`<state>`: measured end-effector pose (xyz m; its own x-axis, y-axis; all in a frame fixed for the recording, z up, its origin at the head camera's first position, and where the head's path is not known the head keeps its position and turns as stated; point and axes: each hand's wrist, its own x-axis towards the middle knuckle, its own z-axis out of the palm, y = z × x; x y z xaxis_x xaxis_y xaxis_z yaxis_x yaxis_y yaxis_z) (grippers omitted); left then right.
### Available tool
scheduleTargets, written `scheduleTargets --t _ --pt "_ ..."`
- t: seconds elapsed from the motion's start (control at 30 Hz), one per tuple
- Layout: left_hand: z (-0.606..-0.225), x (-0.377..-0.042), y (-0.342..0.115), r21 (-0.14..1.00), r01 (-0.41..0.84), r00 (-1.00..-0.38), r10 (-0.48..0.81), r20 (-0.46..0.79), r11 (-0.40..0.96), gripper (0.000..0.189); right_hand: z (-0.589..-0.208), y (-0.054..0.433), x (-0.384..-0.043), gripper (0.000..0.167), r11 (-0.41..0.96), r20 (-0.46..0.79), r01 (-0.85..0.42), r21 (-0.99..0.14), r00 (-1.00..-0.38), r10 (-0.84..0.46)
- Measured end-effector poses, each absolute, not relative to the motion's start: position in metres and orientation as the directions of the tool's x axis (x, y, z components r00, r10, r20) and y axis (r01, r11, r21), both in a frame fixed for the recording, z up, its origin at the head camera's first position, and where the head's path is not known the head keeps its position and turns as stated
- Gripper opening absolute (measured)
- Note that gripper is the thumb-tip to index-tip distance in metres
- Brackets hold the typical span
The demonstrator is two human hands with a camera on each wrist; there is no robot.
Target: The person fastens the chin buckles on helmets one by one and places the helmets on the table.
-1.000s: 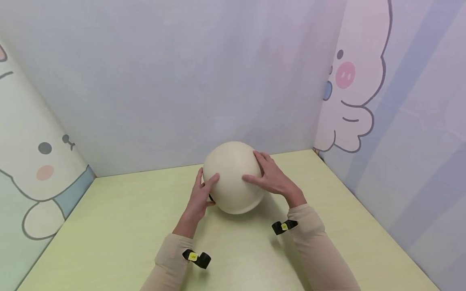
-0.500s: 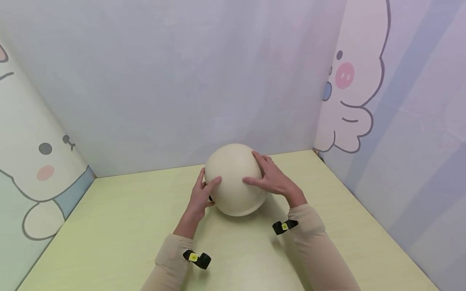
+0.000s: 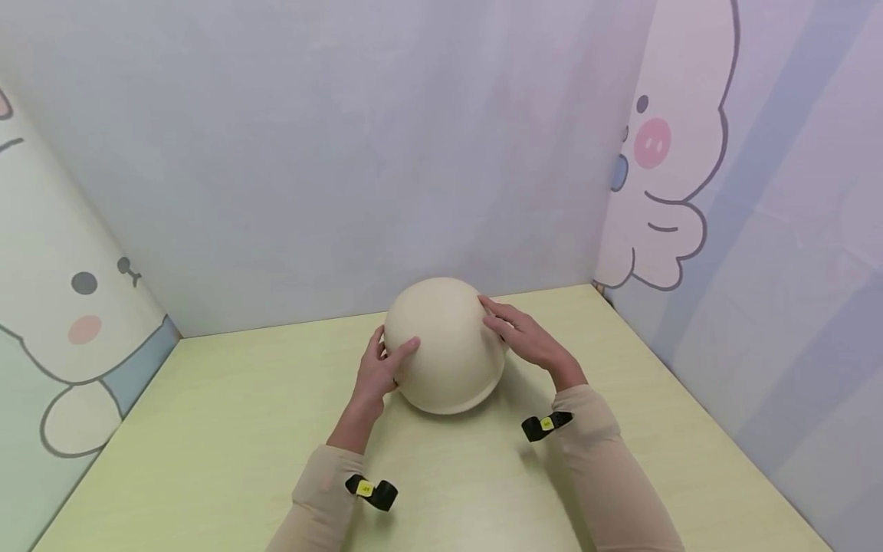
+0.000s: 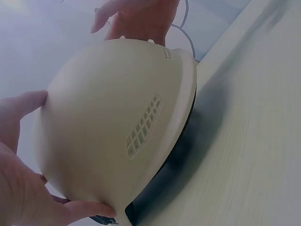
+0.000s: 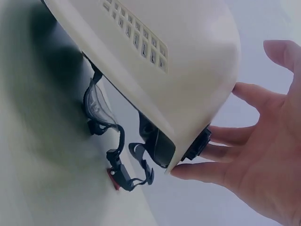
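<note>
A cream hard hat (image 3: pixel 441 349), dome up, is near the back of the table between both hands. My left hand (image 3: pixel 379 372) grips its left side, thumb on the front of the shell and fingers round the side. On the other side my right hand (image 3: pixel 531 337) touches the shell with nearly straight fingers; in the right wrist view its thumb (image 5: pixel 282 54) stands apart from the shell. That view also shows a black chin strap (image 5: pixel 123 174) with a buckle below the rim, and a black knob (image 5: pixel 197 142) by the fingers. Vent slots (image 4: pixel 143 127) appear in the left wrist view.
The pale wooden table (image 3: pixel 241 429) meets a grey-lilac cloth wall (image 3: pixel 310 153) just behind the hard hat. Side walls with cartoon animals (image 3: pixel 676 153) enclose it left and right. Each sleeve carries a black wrist camera (image 3: pixel 372 491).
The hard hat has come slightly lower in the head view. My right thumb has lifted off the shell, and the right hand has shifted a little rightward. The left hand keeps its hold.
</note>
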<state>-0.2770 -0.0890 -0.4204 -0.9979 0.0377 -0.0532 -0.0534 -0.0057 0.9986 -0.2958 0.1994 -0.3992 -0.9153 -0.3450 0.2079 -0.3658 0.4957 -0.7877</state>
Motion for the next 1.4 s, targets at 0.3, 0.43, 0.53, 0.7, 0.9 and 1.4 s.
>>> scheduleTargets --t 0.3,0.43,0.53,0.7,0.9,1.4 --pt "-0.426 -0.279 -0.091 0.999 -0.032 -0.998 0.048 -0.034 0.027 0.099 -0.403 0.202 -0.301 0.059 0.450 0.184 -0.346 -0.823 -0.913 -0.365" --pt "-0.427 -0.279 -0.090 0.999 -0.038 -0.998 0.051 -0.039 0.033 0.099 -0.404 0.201 -0.299 0.071 0.498 0.166 -0.323 -0.804 -0.928 -0.334" --pt "-0.426 -0.278 -0.090 0.998 -0.038 -0.998 0.046 -0.040 0.043 0.098 -0.406 0.199 -0.299 0.088 0.548 0.165 -0.323 -0.772 -0.934 -0.318" --pt "-0.429 -0.278 -0.089 0.998 -0.029 -0.999 0.044 -0.032 0.056 0.098 -0.411 0.198 -0.299 0.105 0.586 0.149 -0.320 -0.744 -0.935 -0.322" --pt "-0.427 -0.278 -0.087 0.996 -0.025 -0.998 0.054 -0.029 0.084 0.102 -0.411 0.196 -0.301 0.112 0.564 0.163 -0.342 -0.752 -0.925 -0.344" --pt "-0.429 -0.278 -0.089 0.995 -0.022 -0.996 0.079 -0.029 0.093 0.100 -0.416 0.193 -0.303 0.110 0.573 0.155 -0.343 -0.745 -0.923 -0.352"
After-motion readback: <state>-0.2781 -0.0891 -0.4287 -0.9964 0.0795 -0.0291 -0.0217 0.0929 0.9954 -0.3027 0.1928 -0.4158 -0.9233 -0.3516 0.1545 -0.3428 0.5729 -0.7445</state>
